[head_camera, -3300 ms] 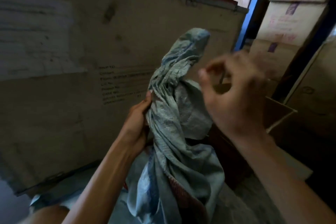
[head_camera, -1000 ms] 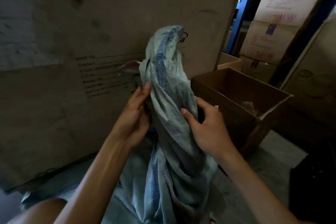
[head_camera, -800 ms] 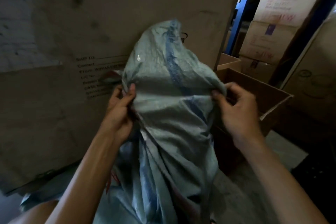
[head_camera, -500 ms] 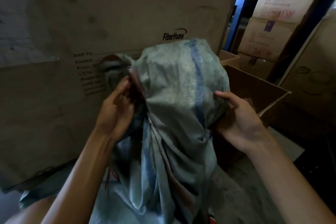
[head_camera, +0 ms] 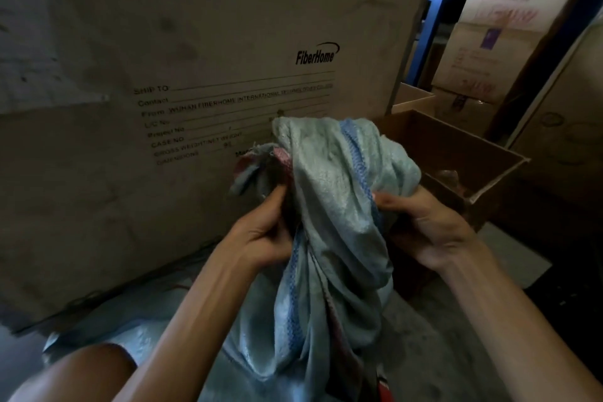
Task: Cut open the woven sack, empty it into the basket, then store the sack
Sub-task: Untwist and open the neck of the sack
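The woven sack (head_camera: 329, 192) is pale blue-green with a darker blue stripe. It hangs limp and crumpled between my hands, its top folded over into a bunch. My left hand (head_camera: 264, 232) grips the bunched fabric on the left side. My right hand (head_camera: 424, 225) holds the fold on the right, thumb on top. The sack's lower part trails down to the floor between my arms. No basket shows in the head view.
A large wooden crate (head_camera: 195, 75) with shipping print stands right behind the sack. An open cardboard box (head_camera: 456, 153) sits on the floor to the right. Stacked cartons (head_camera: 496, 36) and a blue rack post (head_camera: 434, 10) rise behind it. More blue sacking (head_camera: 137, 336) lies by my knee.
I have spread the twisted sack top, then folded it over and pulled it lower. Both hands have come down with it, so the crate's logo now shows above.
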### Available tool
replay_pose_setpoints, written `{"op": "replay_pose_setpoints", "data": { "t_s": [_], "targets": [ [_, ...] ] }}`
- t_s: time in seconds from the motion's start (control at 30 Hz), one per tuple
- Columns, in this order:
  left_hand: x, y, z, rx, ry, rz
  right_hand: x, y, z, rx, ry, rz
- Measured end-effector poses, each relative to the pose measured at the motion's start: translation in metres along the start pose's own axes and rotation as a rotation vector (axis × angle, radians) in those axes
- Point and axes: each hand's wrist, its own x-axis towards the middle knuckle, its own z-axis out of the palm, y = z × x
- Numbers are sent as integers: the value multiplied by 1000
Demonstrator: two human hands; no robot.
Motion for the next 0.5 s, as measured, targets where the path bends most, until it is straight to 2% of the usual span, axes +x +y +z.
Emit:
{"op": "replay_pose_setpoints", "data": {
  "t_s": [0.07,0.13,0.23,0.3,0.4,0.5],
  "targets": [
    [4,0,-6,73,0,134,-1,-5,2,-92,30,-10],
    [5,11,-18,148,72,329,-3,-16,-8,-178,104,-26],
    [24,48,-50,262,401,634,-7,-37,-37,-223,266,-84],
    [24,67,-66,346,525,837,-11,-46,-55,-85,394,-151],
    [20,77,-78,473,470,967,-10,-44,-67,77,446,-204],
    [20,68,-68,494,291,854,-2,-32,-52,-135,342,-137]
  ]
}}
